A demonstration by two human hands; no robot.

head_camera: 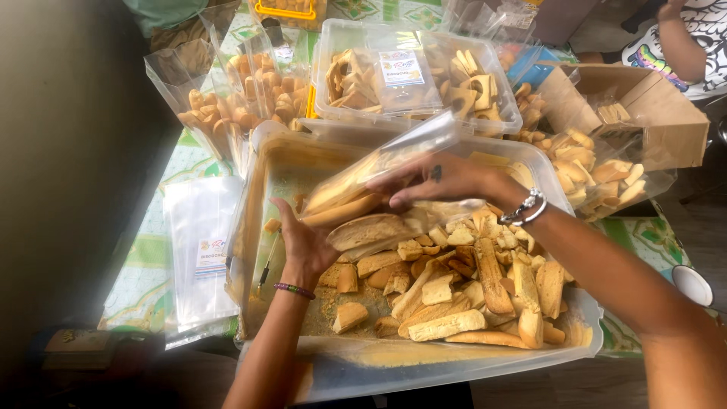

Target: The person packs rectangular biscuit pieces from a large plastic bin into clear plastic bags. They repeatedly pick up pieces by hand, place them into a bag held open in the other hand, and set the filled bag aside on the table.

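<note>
A clear plastic bag partly filled with long biscuit slices lies tilted over a big clear plastic tub. My left hand grips the bag's lower end from underneath. My right hand presses on the bag's top side, fingers flat across it, with a bracelet at the wrist. Loose toasted biscuit slices and crumbs cover the tub's right and middle floor below both hands.
A stack of flat empty labelled bags lies left of the tub. Filled biscuit bags and a lidded clear box of biscuits stand behind. A cardboard box sits at right, another person's arm beyond it.
</note>
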